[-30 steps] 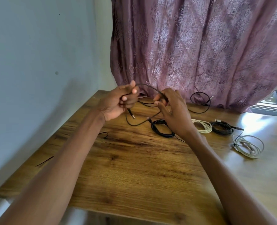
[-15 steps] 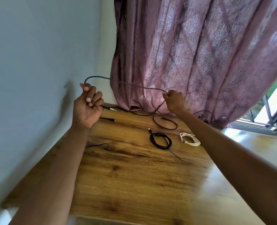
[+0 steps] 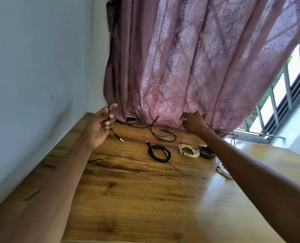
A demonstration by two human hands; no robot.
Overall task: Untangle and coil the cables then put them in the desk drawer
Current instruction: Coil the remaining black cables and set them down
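Observation:
A thin black audio cable trails loose across the far side of the wooden desk. My left hand holds one end of it raised over the desk's far left corner, and a jack plug hangs just below the palm. My right hand pinches the same cable near the curtain's hem. Three coiled cables lie in a row in front: a black coil, a white coil and another black coil. No drawer is in view.
A mauve patterned curtain hangs right behind the desk, and a pale wall runs along the left. Another pale coil peeks from under my right forearm. A short black wire lies near my left arm. A barred window is at right.
The cable span between my hands has gone slack and dropped toward the desk. My left hand has moved right and lower; my right hand stays by the curtain hem. The camera tilted up.

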